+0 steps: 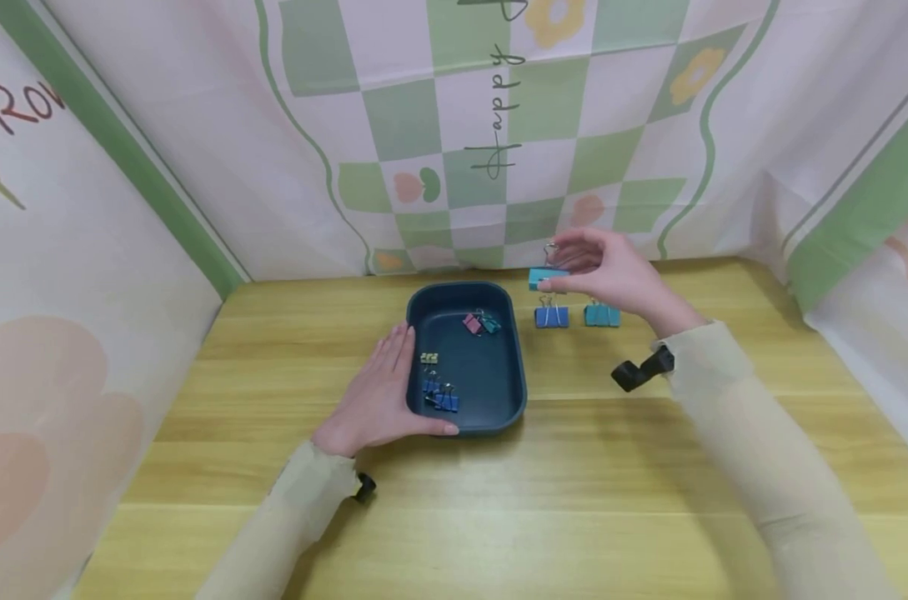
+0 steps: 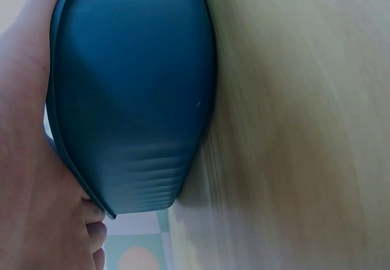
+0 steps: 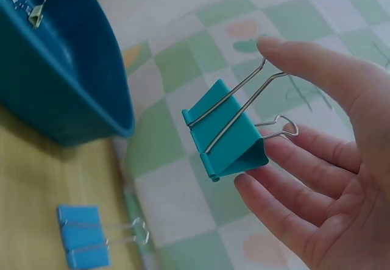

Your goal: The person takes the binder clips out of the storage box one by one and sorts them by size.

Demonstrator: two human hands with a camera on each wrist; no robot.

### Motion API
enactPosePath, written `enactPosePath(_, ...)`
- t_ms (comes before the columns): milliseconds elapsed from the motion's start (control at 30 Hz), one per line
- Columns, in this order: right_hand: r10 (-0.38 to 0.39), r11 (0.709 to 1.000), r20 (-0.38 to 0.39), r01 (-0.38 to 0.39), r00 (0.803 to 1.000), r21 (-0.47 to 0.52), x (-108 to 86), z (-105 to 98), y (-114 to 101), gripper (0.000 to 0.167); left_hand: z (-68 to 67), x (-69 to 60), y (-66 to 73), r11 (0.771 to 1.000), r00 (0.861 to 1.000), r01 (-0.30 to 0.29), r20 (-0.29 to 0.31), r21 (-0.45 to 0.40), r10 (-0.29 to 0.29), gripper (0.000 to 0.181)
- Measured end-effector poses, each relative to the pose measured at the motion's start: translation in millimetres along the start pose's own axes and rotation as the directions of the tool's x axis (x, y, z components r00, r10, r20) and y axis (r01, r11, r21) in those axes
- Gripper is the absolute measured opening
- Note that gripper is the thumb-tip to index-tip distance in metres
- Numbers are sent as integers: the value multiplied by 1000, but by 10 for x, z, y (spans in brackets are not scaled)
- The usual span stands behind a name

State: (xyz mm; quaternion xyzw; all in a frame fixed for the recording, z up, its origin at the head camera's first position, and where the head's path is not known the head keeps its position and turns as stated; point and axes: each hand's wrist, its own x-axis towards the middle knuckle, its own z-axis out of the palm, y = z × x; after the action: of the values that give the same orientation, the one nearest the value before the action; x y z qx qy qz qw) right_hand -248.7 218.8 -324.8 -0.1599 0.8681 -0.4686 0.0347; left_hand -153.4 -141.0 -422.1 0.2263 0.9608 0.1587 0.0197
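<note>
A large turquoise binder clip (image 1: 548,279) is held above the table by my right hand (image 1: 607,271). In the right wrist view its wire handles stand spread, the thumb on one and the fingers by the other. Below it on the table are a blue binder clip (image 1: 551,317) and a teal binder clip (image 1: 602,316). My left hand (image 1: 374,396) rests on the rim of a dark blue tray (image 1: 484,425), its fingers straight along the left side and its thumb along the near edge. The left wrist view shows the tray's outer wall (image 2: 134,87).
Inside the tray lie small binder clips: a pink clip (image 1: 472,324), a green clip (image 1: 489,323), a yellow clip (image 1: 428,358) and blue clips (image 1: 446,402). A patterned curtain (image 1: 401,125) hangs behind the wooden table (image 1: 574,500) and at both sides.
</note>
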Motion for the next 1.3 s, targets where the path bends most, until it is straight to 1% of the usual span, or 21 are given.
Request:
enactPosePath(233,12,1000,-33,-11,999,22,-149,-105,224,67,3,2,-2,1000,1000,0,2,3,0,150)
enactPosePath(333,26,1000,-45,-25,999,14,-228,-149,302,66,3,3,-2,1000,1000,-1,-2,-1,1,150)
enactPosePath(467,60,998,-62,-61,996,-7,-340,-215,401,65,11,3,-4,1000,1000,3,-4,-6,-3,150)
enactPosePath(600,98,995,-74,-99,992,-4,-426,-290,514,61,23,6,-7,1000,1000,7,-7,-4,-7,151)
enactPosePath(700,141,990,-79,-143,987,-18,-484,-346,605,60,25,8,-7,1000,1000,4,-13,-10,-4,150)
enactPosePath(900,215,974,-67,-218,974,-57,-603,-449,807,65,22,7,-6,1000,1000,0,-16,-11,-1,150)
enactPosePath(967,221,973,-64,-225,973,-59,-638,-469,875,66,23,7,-7,1000,1000,2,-14,-9,-2,150)
enactPosePath(1167,210,977,-78,-212,975,-18,-707,-512,1082,62,17,3,-1,1000,1000,6,-12,-7,-6,151)
enactPosePath(1300,222,975,-69,-223,973,-8,-748,-553,1216,63,12,0,3,1000,1000,1,-16,-6,-1,150)
